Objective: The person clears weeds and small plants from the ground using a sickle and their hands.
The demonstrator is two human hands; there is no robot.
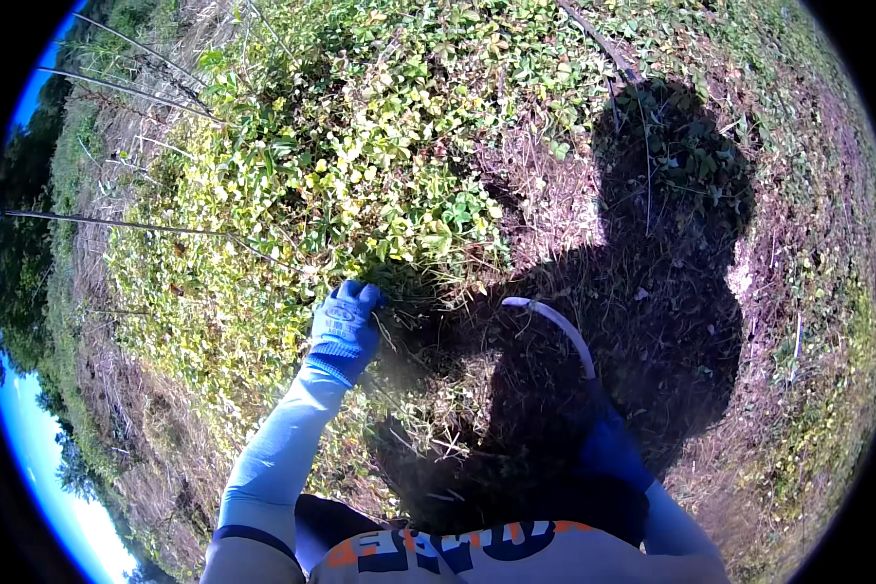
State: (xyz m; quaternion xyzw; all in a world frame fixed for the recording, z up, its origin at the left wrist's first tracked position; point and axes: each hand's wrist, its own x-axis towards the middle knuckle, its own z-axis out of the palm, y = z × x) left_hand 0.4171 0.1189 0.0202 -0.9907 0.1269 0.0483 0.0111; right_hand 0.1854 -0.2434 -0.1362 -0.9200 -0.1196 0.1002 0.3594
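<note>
My left hand [344,321], in a blue work glove, is curled around a bunch of leafy stems [398,281] at the near edge of the green growth. Stems and grass hang out past its thumb side. Down to the right, in my own shadow, my right hand [613,445] wears a blue glove and is closed on a sickle. The sickle's curved pale blade [558,325] arcs up and leftward, its tip pointing at the stems but apart from my left hand. The handle is mostly lost in the dark.
Dense low vines [379,160] cover the ground ahead. Long bare stalks [117,223] stick out at the left, and a thin branch [602,40] lies at the top. Dry cut grass [452,438] lies before me. My shadow [671,292] darkens the ground at right.
</note>
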